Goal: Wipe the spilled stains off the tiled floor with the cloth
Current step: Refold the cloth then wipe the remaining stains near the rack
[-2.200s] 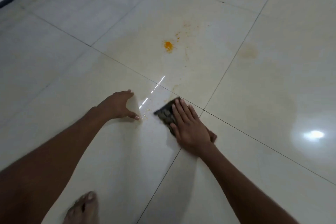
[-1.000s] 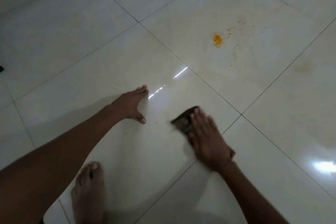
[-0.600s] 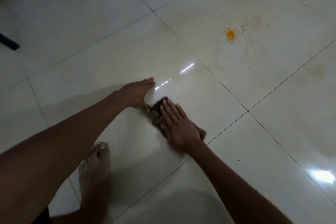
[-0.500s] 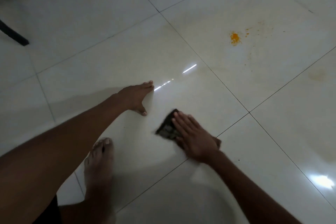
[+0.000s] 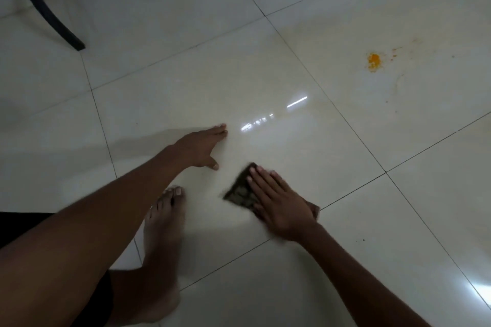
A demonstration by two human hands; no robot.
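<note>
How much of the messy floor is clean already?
Partly. The glossy white tile under the hands looks free of marks. The right hand is pressing the dark folded cloth flat on it, while the left hand braces on the floor. Left to do: the bright orange blob with its specks and the faint yellowish smear on the next tile.

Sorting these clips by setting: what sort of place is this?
Probably a home room: glossy tiled floor, dark furniture leg, a bare foot, and an orange food-like stain.
</note>
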